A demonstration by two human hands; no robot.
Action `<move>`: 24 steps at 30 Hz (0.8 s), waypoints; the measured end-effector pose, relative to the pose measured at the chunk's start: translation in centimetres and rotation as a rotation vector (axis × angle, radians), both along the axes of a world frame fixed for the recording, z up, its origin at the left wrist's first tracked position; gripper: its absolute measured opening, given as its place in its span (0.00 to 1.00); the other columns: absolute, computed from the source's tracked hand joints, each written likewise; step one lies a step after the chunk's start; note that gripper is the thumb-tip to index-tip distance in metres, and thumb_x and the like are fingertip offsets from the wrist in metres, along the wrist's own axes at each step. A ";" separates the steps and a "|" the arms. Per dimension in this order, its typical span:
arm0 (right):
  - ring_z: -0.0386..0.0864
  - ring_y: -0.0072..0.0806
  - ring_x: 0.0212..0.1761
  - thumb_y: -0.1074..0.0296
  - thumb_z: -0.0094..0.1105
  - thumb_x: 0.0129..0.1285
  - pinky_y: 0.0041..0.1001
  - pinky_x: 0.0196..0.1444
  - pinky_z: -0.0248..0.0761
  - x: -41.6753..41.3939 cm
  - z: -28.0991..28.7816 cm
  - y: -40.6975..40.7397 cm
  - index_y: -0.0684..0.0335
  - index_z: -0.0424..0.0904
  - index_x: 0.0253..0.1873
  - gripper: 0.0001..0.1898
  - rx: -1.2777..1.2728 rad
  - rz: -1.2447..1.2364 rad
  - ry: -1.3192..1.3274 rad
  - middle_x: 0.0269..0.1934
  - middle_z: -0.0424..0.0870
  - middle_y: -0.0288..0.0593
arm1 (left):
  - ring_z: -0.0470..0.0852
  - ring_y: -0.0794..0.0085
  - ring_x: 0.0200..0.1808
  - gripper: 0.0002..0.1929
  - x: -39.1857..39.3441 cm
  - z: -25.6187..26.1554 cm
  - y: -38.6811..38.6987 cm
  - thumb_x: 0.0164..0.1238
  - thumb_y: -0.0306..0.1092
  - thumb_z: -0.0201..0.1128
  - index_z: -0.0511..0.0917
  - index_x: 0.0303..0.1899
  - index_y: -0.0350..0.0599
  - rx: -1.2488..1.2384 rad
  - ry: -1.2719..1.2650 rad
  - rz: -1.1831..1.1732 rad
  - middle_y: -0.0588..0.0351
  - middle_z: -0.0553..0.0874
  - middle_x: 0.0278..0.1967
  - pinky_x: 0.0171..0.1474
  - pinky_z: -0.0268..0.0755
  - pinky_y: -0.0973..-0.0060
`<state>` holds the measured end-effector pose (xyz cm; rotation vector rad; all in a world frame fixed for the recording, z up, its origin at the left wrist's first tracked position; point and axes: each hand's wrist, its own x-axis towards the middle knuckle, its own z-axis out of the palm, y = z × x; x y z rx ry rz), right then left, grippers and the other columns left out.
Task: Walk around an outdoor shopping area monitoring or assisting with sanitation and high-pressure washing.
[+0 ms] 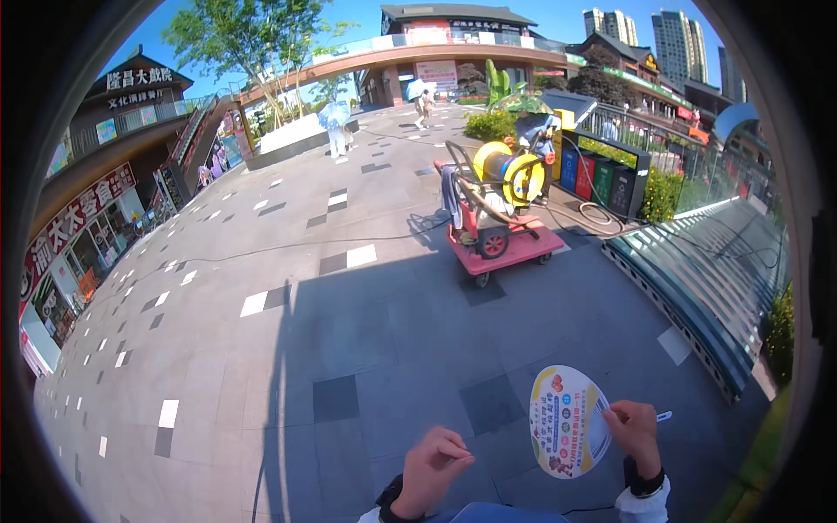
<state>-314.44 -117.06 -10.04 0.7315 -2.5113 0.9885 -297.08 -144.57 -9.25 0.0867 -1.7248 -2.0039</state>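
My right hand (634,431) grips a flat plastic hand fan (567,418) at the lower right, with printed writing and small pictures on its face and its white handle tip sticking out past the fingers. To the left of the fan, my left hand (437,467) is raised over the paving with its fingers curled and the fingertips near the thumb; no object shows in it. Dark bands circle both wrists.
Ahead stands a red platform trolley (503,252) bearing a yellow hose reel (516,170). A slatted bench (693,281) lies to the right, near recycling bins (601,176). Hoses and a cable (314,243) cross the paving. People with umbrellas (335,115) are farther off.
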 end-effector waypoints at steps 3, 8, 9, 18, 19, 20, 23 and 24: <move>0.60 0.20 0.09 0.60 0.49 0.65 0.19 0.14 0.50 -0.3 1.6 2.1 0.66 0.73 0.20 0.21 -1.008 0.336 -0.280 0.10 0.68 0.36 | 0.77 0.74 0.36 0.04 -1.0 -0.7 -1.1 0.55 0.17 0.59 0.77 0.26 0.37 -0.086 0.104 -0.123 0.55 0.75 0.35 0.40 0.70 0.77; 0.63 0.20 0.10 0.59 0.52 0.64 0.23 0.14 0.53 0.2 3.0 1.2 0.67 0.73 0.21 0.20 -0.571 0.217 -0.394 0.12 0.71 0.37 | 0.77 0.71 0.34 0.13 -0.4 0.7 -0.8 0.66 0.33 0.54 0.80 0.26 0.37 -0.079 0.063 -0.169 0.53 0.79 0.31 0.38 0.70 0.73; 0.65 0.19 0.11 0.60 0.52 0.64 0.23 0.14 0.54 0.1 2.8 1.2 0.68 0.74 0.21 0.20 -0.513 0.170 -0.315 0.12 0.71 0.37 | 0.78 0.70 0.32 0.17 0.1 1.6 -1.2 0.69 0.36 0.52 0.80 0.25 0.37 -0.084 0.050 -0.149 0.52 0.81 0.28 0.36 0.70 0.72; 0.54 0.17 0.08 0.65 0.46 0.69 0.19 0.13 0.47 1.5 5.9 14.4 0.65 0.66 0.36 0.10 -1.493 0.637 0.102 0.09 0.59 0.31 | 0.59 0.45 0.64 0.50 1.5 16.0 -5.7 0.53 0.70 0.53 0.47 0.68 0.41 -0.402 0.874 0.750 0.40 0.53 0.66 0.67 0.46 0.51; 0.52 0.16 0.08 0.65 0.45 0.69 0.19 0.13 0.46 2.5 7.1 15.3 0.65 0.65 0.37 0.09 -1.526 0.726 0.119 0.09 0.57 0.31 | 0.61 0.46 0.63 0.46 1.8 18.4 -3.9 0.57 0.67 0.52 0.50 0.67 0.41 -0.312 1.049 1.009 0.41 0.57 0.65 0.67 0.45 0.49; 0.51 0.16 0.08 0.65 0.45 0.69 0.18 0.13 0.45 3.2 7.4 15.4 0.63 0.63 0.37 0.09 -1.527 0.798 0.109 0.09 0.56 0.31 | 0.62 0.47 0.62 0.43 2.0 19.3 -3.1 0.59 0.64 0.52 0.51 0.67 0.42 -0.314 1.203 1.101 0.41 0.58 0.63 0.65 0.49 0.52; 0.53 0.16 0.08 0.63 0.48 0.67 0.20 0.13 0.45 4.6 6.3 14.2 0.63 0.65 0.31 0.12 -1.163 0.430 0.058 0.09 0.59 0.32 | 0.67 0.52 0.59 0.36 1.8 17.0 -1.8 0.62 0.56 0.52 0.55 0.65 0.42 -0.530 1.413 0.950 0.43 0.64 0.60 0.59 0.58 0.58; 0.55 0.17 0.08 0.63 0.50 0.66 0.21 0.13 0.46 4.5 5.2 12.8 0.64 0.68 0.29 0.13 -0.954 0.194 -0.016 0.09 0.61 0.32 | 0.69 0.53 0.58 0.33 1.1 15.0 -1.9 0.64 0.53 0.52 0.56 0.64 0.42 -0.611 1.358 0.813 0.44 0.66 0.59 0.57 0.62 0.60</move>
